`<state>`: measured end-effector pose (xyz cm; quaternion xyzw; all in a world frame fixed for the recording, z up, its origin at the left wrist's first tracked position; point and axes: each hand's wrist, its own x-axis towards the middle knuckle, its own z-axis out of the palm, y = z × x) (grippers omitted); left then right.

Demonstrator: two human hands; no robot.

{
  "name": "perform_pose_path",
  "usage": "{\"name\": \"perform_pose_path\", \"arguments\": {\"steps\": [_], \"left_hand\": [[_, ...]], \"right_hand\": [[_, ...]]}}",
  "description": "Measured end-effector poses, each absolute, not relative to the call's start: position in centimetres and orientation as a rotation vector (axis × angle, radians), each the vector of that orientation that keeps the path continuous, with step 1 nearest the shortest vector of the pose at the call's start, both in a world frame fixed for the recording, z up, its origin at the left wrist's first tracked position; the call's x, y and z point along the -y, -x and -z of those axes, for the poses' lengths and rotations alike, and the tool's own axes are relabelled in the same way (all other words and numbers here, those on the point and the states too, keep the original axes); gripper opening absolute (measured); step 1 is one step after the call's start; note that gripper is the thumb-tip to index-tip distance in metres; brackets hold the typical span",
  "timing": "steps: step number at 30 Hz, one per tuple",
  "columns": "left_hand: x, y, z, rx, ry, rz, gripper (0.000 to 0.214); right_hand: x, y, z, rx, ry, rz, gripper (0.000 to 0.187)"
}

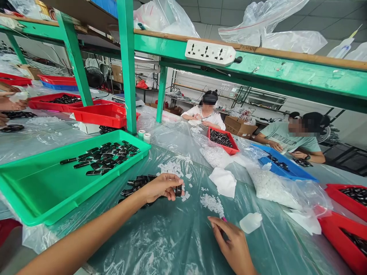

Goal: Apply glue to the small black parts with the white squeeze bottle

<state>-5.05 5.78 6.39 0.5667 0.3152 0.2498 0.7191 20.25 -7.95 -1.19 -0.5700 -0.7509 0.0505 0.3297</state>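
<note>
My left hand [165, 187] is closed, pinching a small black glossy plastic part [178, 190] upright between thumb and fingers. Beneath and behind that hand lies a heap of similar black parts [139, 182] on the plastic-covered table. My right hand [231, 242] has its fingers curled low over the table, just in front of a scatter of tiny translucent white pieces [212, 204]. A small pink tip [224, 219] shows beside its index finger; what it belongs to is hidden. Right of this hand lies a white squeeze bottle [250, 222]. More white pieces [171, 168] are spread beyond my left hand.
A green tray [37, 191] with black parts stands at left. Red trays [338, 233] and a blue tray [304, 176] line the right. A green shelf frame [127, 68] rises ahead. Two people [208, 114] sit across; another person's hands [11, 101] show far left.
</note>
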Motion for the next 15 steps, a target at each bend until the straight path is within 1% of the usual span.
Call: {"name": "perform_pose_path", "arguments": {"steps": [3, 7, 9, 11, 12, 13, 15], "left_hand": [[-5.7, 5.0, -6.5, -0.678, -1.209, -0.518, 0.037], [-5.3, 4.6, -6.1, -0.633, -1.157, -0.492, 0.041], [-4.9, 4.2, -5.7, -0.631, -1.159, -0.496, 0.044], [-4.4, 3.4, -5.1, -0.649, -1.196, -0.493, 0.045], [-4.1, 3.0, -4.8, -0.66, -1.224, -0.488, 0.046], [-3.8, 2.6, -4.5, -0.665, -1.252, -0.483, 0.045], [-3.2, 1.7, -3.9, -0.646, -1.295, -0.486, 0.042]], "right_hand": [[8.1, -20.8, 1.0, 1.969, 1.451, -0.005, 0.022], [8.7, -22.2, -0.1, 1.893, 1.364, 0.285, 0.027], [9.1, -23.0, -1.2, 1.721, 1.385, 0.423, 0.025], [9.4, -24.1, -2.3, 1.475, 1.479, 0.482, 0.022], [9.4, -24.7, -2.8, 1.364, 1.532, 0.463, 0.025], [9.4, -25.4, -3.2, 1.289, 1.581, 0.408, 0.032], [9.3, -27.1, -3.6, 1.265, 1.651, 0.209, 0.054]]}}
